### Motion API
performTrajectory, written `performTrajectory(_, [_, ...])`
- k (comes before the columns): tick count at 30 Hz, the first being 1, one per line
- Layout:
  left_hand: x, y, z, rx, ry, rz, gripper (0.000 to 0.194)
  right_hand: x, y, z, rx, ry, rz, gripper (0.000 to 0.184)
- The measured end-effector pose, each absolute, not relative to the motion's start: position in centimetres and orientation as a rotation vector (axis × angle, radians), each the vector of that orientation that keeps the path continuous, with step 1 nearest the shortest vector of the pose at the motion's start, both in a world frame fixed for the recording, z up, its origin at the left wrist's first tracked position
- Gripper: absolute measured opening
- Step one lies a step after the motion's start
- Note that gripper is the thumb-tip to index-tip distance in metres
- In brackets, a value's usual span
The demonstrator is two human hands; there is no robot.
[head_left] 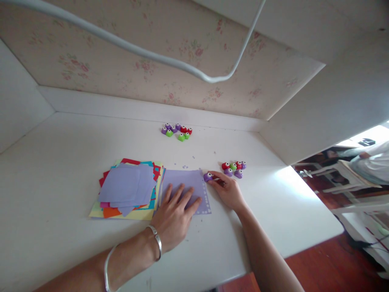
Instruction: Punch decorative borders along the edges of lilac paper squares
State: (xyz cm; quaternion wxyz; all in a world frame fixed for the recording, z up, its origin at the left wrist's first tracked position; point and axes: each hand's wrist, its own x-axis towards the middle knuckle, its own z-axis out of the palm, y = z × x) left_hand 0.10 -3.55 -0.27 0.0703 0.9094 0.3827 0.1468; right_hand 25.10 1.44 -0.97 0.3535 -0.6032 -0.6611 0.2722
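A sheet of purple paper point(182, 177) lies on the white table, with small punched holes along its right edge and part of its lower edge. My left hand point(176, 213) rests flat on this sheet, fingers spread. At the sheet's upper right edge, my right hand point(225, 190) pinches a small purple craft punch point(208, 177) with a white and black button on top. To its right sits a group of red, green and purple punches point(233, 166). A stack of coloured paper point(127, 184), purple on top, is left of my left hand.
More craft punches point(178, 130) stand near the back of the table point(67, 170). Tiny purple paper bits point(185, 166) lie above the sheet. A white cable point(170, 61) hangs across the top. At the far right is a person in white clothing point(372, 162).
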Motion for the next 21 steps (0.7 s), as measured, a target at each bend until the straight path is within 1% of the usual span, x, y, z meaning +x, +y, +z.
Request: performTrajectory(21, [-0.04, -3.63, -0.32, 2.772, 1.138, 0.409, 0.045, 24.77, 1.42, -1.02, -1.52, -1.75, 0.669, 0.031])
